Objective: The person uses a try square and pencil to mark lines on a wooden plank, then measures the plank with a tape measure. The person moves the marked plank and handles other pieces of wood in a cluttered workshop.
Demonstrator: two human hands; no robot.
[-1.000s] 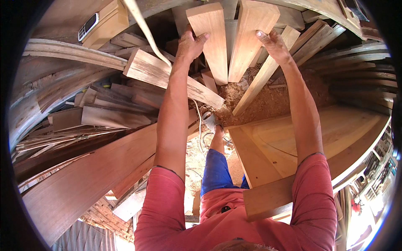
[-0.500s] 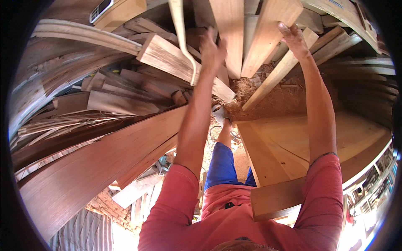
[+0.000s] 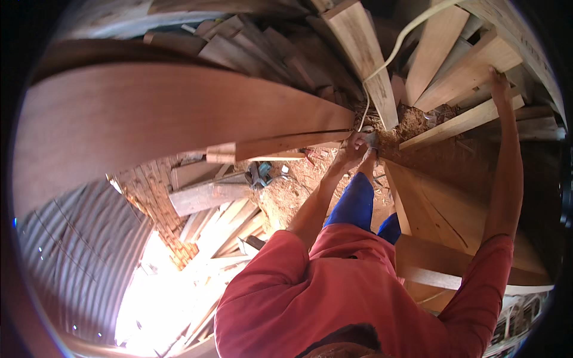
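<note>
My left hand [image 3: 354, 148] is low by my foot, beside the end of a large reddish-brown board [image 3: 179, 107]. Its fingers are curled in at the bottom of a cream cord [image 3: 401, 37] that hangs down to it. Stretched out far to the right, my right hand [image 3: 501, 85] grips the upper end of a thick pale plank [image 3: 462, 74], part of its fingers hidden. That plank leans among other upright planks. A narrower wooden strip [image 3: 462, 119] slants just below it, and another leaning beam [image 3: 364, 59] stands behind the cord.
Sawdust and shavings [image 3: 298, 191] cover the floor. A wide wooden panel [image 3: 441, 203] lies to my right. Scrap wood [image 3: 256, 51] is heaped at the back left. A teal power tool [image 3: 258, 175] sits on the floor near corrugated metal sheeting [image 3: 77, 238].
My view has swung left. My left hand has dropped from in front of the leaning planks to the cord's lower end near my foot. My right hand stays at the pale plank.
</note>
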